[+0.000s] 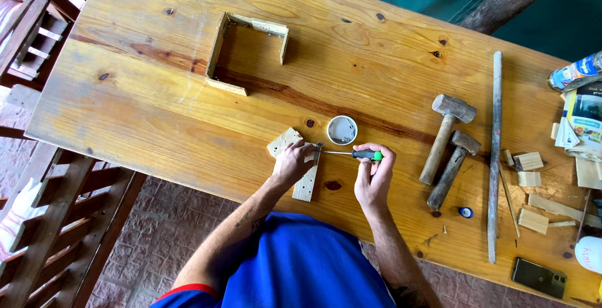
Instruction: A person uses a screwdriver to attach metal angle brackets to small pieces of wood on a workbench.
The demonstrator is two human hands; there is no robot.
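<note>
While lying flat near the front edge of the worktop [157, 114], small wood pieces [300, 169], joined in a corner shape. Pressed down by the left hand [290, 162], fingers curled over the top piece. Green-handled screwdriver [351, 154] gripped tight in the right hand [374, 177], metal tip touching the wood. Just behind, a little round white tub [342, 130]. Farther back, an open wooden frame [246, 51]. Off to the right, two hammers [449, 157] side by side, and a long stick [495, 157].

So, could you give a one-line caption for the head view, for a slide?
Left hand steadies small wooden pieces while right hand holds a green-handled screwdriver on a pine table.
</note>
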